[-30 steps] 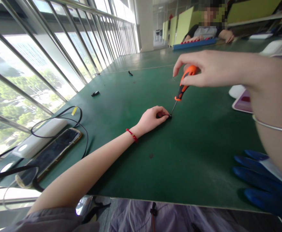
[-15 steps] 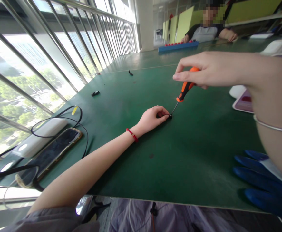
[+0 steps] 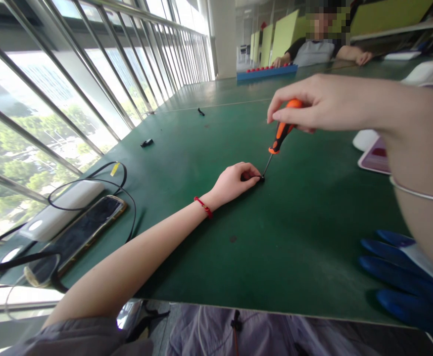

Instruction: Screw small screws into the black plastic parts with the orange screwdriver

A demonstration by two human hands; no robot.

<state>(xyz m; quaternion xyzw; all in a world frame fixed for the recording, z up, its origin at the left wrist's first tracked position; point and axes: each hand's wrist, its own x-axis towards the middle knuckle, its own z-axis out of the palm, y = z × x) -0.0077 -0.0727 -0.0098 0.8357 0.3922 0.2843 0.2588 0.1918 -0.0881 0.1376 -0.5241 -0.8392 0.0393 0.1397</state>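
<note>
My left hand (image 3: 236,179) rests on the green table (image 3: 294,237), its fingers closed on a small black part (image 3: 263,178). Most of that part is hidden under the fingers, so its kind does not show. Above and to the right, my right hand (image 3: 301,105) grips an orange-and-black screwdriver (image 3: 281,134) by its handle top. The screwdriver leans, its shaft running down to the black part, where the tip meets it beside my left fingertips.
Two small black pieces (image 3: 147,143) (image 3: 201,112) lie farther left. A phone (image 3: 78,237), a white power bank-like box (image 3: 62,210) and black cables sit at left. Blue gloves (image 3: 398,267) lie at right. Across the table, a person (image 3: 314,52) has a hand at a blue rack (image 3: 267,72).
The screwdriver's handle and my right fingers have shifted slightly up and left, with the tip staying at the black part. The other person's blue rack has moved a little left.
</note>
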